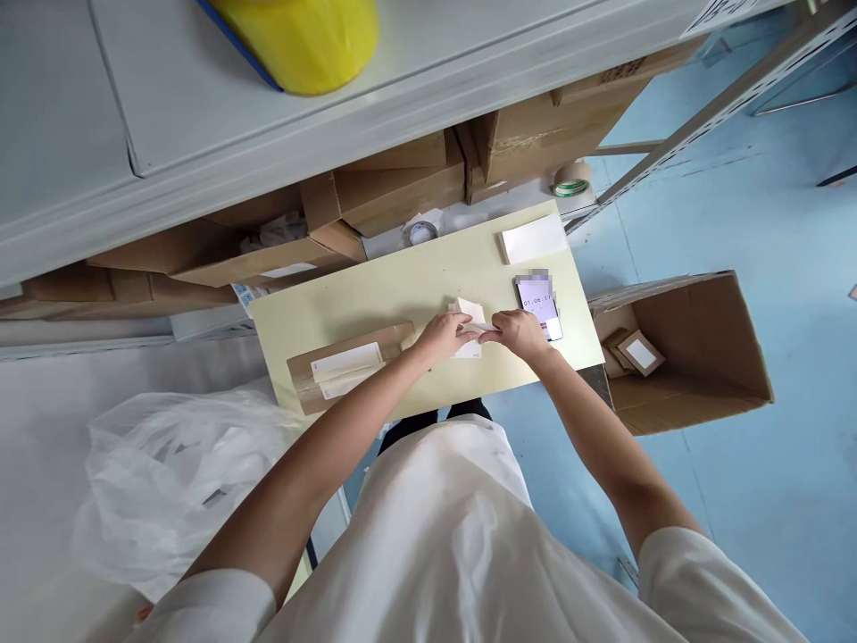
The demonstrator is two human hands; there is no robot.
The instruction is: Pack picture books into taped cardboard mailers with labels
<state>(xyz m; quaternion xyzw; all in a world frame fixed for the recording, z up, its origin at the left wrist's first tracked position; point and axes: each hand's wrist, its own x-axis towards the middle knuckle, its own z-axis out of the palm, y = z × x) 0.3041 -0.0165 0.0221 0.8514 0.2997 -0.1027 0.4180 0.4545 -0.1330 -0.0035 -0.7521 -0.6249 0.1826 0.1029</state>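
1. Firstly, at left, a long brown cardboard tray (301,379) carrying flat white cards (335,362) lies on the pale-yellow rectangular bench (375,295); the left forearm (375,397) passes over its near edge and, if dipped, might drag the cards.
2. The left hand (442,338) reaches in from lower left, its grip apparently pinching one end of a thin white folded paper piece (478,328).
3. That piece sits between both hands, above loose white paper sheets (467,350); uneven pulling could crease or tear it.
4. The right hand (519,333) mirrors that pose, pinching the other end; drifting outward, it could nudge the lilac-screened, black-edged smartphone (536,299) beside it.
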